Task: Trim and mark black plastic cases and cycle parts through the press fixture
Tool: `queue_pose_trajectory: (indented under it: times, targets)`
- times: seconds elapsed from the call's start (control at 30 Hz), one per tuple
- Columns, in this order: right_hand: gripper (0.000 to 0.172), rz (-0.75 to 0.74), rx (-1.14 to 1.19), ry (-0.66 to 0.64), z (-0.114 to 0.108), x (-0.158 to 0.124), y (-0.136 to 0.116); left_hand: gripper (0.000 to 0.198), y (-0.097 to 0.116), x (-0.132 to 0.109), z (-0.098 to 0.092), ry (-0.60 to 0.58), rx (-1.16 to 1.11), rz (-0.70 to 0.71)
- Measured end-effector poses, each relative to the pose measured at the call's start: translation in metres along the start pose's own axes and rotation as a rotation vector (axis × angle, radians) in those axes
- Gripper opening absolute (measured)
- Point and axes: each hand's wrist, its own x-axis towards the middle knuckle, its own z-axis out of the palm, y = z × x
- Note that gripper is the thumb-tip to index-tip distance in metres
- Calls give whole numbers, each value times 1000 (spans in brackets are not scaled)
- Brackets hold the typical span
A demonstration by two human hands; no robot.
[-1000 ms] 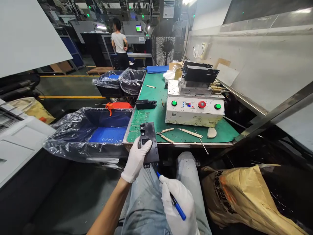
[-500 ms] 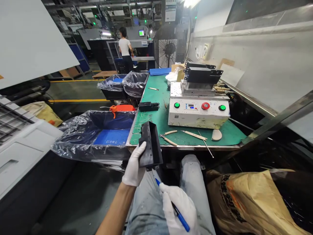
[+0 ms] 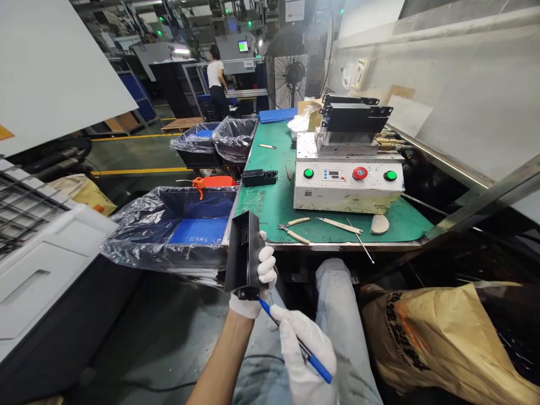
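Observation:
My left hand (image 3: 267, 267), in a white glove, is closed around a long black plastic housing (image 3: 245, 253) with an open hollow face. The fingers wrap its right side; the palm is hidden behind it. Held in my gloved right hand (image 3: 307, 351) is a slim blue-and-black pen-like tool (image 3: 318, 368). Its blue front end reaches the lower end of the housing, but whether the tip touches cannot be made out. A similar black part (image 3: 259, 178) lies on the green-topped bench (image 3: 282, 199) ahead.
A white machine (image 3: 349, 188) with push buttons carries black parts (image 3: 358, 118) on top. Nippers (image 3: 295, 228), a cream-handled tool (image 3: 340, 225) and a thin rod (image 3: 363, 247) lie near the bench edge. A bag-lined bin (image 3: 196, 230) stands left, a paper sack (image 3: 439, 337) right. Farther off is a person (image 3: 216, 79).
My left hand has turned the housing, so its hollow now faces left and my fingers show on its right side. The pen-like tool has moved slightly up and left to the housing's lower end.

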Motion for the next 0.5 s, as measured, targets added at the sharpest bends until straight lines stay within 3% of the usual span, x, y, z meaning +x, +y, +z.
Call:
queue_pose_trajectory:
  times: [0.23,0.5]
  targets:
    - [25,6,28,0,-2,4,-13,36,-5,-6,-6,-47,-86,37]
    - [34,-159,68,-70,15,8,-15,28,-9,-12,-10,-122,-167,28]
